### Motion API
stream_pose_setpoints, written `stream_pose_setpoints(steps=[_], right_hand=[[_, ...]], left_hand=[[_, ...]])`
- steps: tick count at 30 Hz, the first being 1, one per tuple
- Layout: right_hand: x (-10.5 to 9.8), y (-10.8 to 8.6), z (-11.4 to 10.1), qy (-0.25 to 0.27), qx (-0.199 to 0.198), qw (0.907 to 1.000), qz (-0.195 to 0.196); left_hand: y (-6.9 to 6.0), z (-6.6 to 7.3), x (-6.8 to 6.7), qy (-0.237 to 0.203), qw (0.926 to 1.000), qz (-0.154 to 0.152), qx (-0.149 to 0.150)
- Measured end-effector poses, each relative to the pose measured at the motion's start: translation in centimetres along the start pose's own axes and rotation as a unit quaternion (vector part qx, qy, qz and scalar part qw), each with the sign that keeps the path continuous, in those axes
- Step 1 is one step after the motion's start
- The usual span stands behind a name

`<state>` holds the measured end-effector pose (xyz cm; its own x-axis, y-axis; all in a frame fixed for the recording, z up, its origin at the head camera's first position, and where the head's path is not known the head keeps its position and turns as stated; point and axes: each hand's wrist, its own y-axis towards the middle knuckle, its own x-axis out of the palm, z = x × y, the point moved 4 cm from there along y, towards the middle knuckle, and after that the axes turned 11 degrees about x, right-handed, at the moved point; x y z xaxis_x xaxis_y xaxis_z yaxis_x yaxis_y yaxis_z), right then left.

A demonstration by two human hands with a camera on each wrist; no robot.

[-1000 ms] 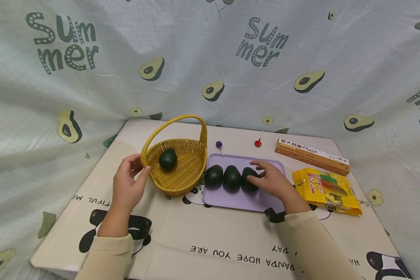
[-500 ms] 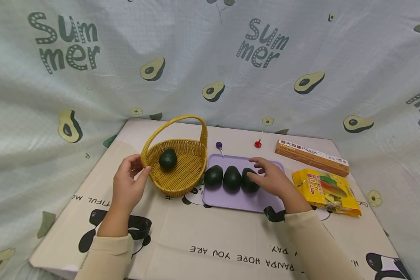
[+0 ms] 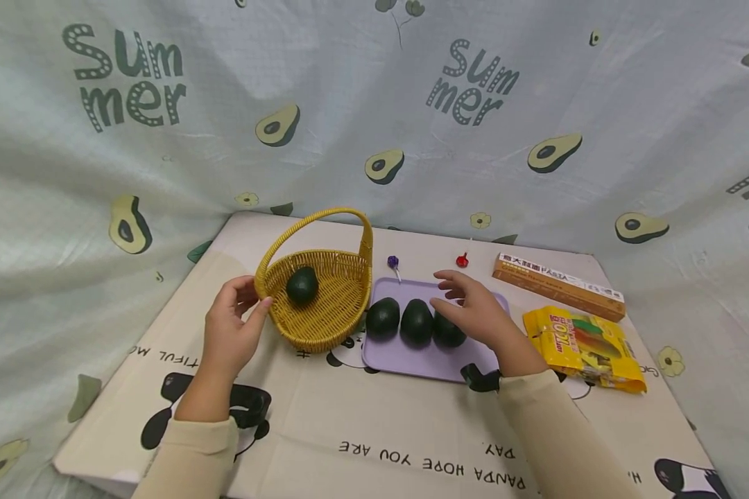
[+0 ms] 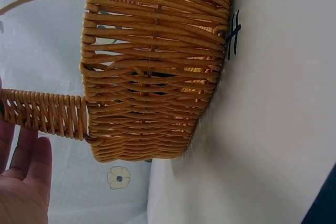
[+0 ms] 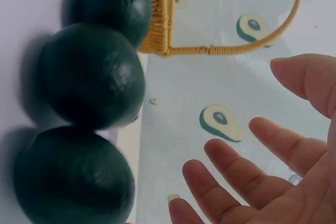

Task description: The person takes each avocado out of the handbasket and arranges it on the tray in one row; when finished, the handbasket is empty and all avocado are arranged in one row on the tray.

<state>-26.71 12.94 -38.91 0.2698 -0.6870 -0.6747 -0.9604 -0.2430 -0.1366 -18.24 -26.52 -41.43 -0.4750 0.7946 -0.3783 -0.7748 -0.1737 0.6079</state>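
My left hand [image 3: 231, 331] holds the yellow wicker basket [image 3: 315, 338] at the left foot of its arched handle, thumb in front and fingers partly hidden behind. One dark green avocado [image 3: 302, 285] lies inside the basket. To its right, a purple tray [image 3: 406, 366] bears three more in a row: a left avocado [image 3: 383, 319], a middle avocado [image 3: 417, 323] and a right avocado [image 3: 447, 333]. Over the right one hovers my right hand [image 3: 479, 313], fingers spread and holding nothing. The right wrist view shows a gap between these fingers [image 5: 226, 158] and the avocados.
Behind the tray lie a purple lollipop [image 3: 394, 263] and a red lollipop [image 3: 462, 260]. A pasta box [image 3: 558, 285] and a yellow snack bag [image 3: 585, 348] are at the right. A printed cloth [image 3: 324, 138] hangs behind the table.
My right hand has risen a little and shifted left, off the right avocado's side to above it. The left hand stays at the basket. The head view has tilted slightly upward.
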Motion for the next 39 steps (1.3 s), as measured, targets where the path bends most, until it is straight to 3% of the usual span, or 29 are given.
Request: stream_pose_setpoints(steps=[9,14,25,39], right_hand=[[0.4,0.6,-1.7,0.03,-0.05,0.9981,-0.017],[0.6,1.3,-3.1,0.025,-0.068,0.9972,-0.018],[1.8,2.7,-7.1,0.013,-0.107,0.9925,-0.057],[5.0,5.0,-10.6,-0.012,-0.102,0.9893,-0.104]], left_hand=[[0.1,0.1,0.0,-0.002,1.0,-0.001,0.001],[0.1,-0.1,0.1,-0.001,1.0,-0.003,-0.001],[0.0,0.0,0.0,-0.007,1.0,-0.001,0.004],[0.0,0.1,-0.1,0.0,0.9999,-0.011,0.004]])
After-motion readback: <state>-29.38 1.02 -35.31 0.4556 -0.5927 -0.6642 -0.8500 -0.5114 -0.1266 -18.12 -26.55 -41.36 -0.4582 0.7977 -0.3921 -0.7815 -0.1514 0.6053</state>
